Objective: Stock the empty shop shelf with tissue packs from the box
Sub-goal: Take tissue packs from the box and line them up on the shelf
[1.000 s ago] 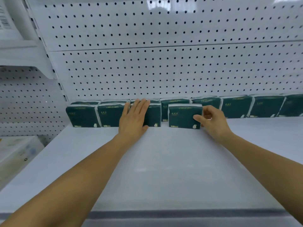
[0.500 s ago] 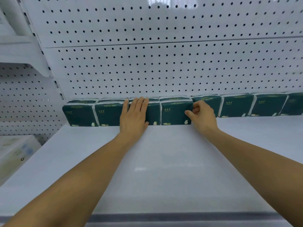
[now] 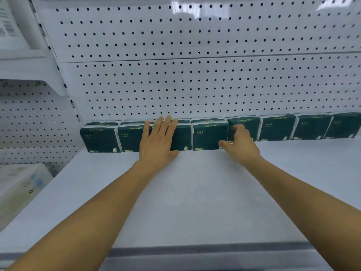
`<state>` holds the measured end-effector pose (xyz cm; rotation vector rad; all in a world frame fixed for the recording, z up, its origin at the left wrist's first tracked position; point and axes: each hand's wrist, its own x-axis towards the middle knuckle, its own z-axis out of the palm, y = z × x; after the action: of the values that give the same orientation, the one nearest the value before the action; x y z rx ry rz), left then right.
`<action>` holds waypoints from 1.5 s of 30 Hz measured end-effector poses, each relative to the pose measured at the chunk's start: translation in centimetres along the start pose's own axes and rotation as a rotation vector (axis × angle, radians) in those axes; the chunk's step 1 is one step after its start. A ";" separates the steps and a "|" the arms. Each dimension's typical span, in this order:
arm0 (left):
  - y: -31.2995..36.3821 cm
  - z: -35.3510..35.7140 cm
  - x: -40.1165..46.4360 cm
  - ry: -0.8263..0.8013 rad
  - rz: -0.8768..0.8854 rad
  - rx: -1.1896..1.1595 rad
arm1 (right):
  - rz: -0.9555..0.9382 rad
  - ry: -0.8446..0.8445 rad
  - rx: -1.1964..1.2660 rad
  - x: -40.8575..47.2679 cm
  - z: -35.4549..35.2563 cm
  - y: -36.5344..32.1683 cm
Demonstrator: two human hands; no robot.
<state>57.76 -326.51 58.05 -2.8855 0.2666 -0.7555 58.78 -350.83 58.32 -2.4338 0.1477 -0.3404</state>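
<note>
A person's flat, spread left hand (image 3: 159, 140) steadies shelved tissue packs while the right hand (image 3: 239, 142) grips the newest pack (image 3: 210, 136), seating it in the row against the pegboard (image 3: 195, 85); fetching another from the unseen box likely follows.

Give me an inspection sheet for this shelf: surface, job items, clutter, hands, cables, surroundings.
Surface: white shelf, its front part bare.
Job's things: dark green tissue packs in a row along the pegboard back; front pack stands ahead of the back row, level with the front packs to its left.
Clutter: nothing seen.
Hands: left hand lies flat, fingers straight, against the front packs; right hand holds the front pack's right end with curled fingers.
Cables: nothing seen.
Surroundings: white pegboard behind; pale packaged goods on the neighbouring bay at left, blurred.
</note>
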 end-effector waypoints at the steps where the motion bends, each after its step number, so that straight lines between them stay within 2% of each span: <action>1: -0.3 -0.7 -0.8 -0.007 0.015 0.015 | -0.036 -0.016 -0.065 -1.1 -0.4 -0.4; 4: -1.3 -2.8 -4.2 -0.007 0.049 0.008 | -0.196 -0.031 -0.247 -5.6 -1.1 -1.7; 6: -2.2 -4.5 -7.2 0.016 0.038 -0.059 | -0.312 0.018 -0.326 -8.9 -1.0 -2.6; 13: -7.0 -9.4 -20.6 0.209 -0.039 -0.139 | -0.619 0.303 -0.292 -21.9 1.8 -7.2; 20: -13.1 -11.7 -34.6 0.288 -0.011 -0.193 | -0.849 0.252 -0.197 -35.1 7.8 -12.4; 23: -15.7 -11.9 -39.9 0.281 -0.033 -0.191 | -0.900 0.179 -0.154 -39.0 10.8 -14.2; 29: -21.3 -8.5 -51.0 0.042 -0.221 -0.184 | -0.926 -0.179 -0.164 -44.9 18.5 -14.3; 33: -23.4 -4.7 -57.8 -0.224 -0.408 -0.242 | -0.911 -0.391 -0.168 -48.0 24.1 -13.1; 41: -23.7 1.6 -70.3 -0.711 -0.849 -0.459 | -0.861 -0.866 -0.286 -52.6 31.9 -9.0; 45: -23.4 3.7 -75.2 -0.908 -0.927 -0.507 | -0.882 -1.001 -0.337 -55.9 34.9 -8.2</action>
<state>-1.79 -287.73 23.86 -3.3480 -1.1714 0.7397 15.14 -312.57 26.08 -2.5492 -1.3997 0.6056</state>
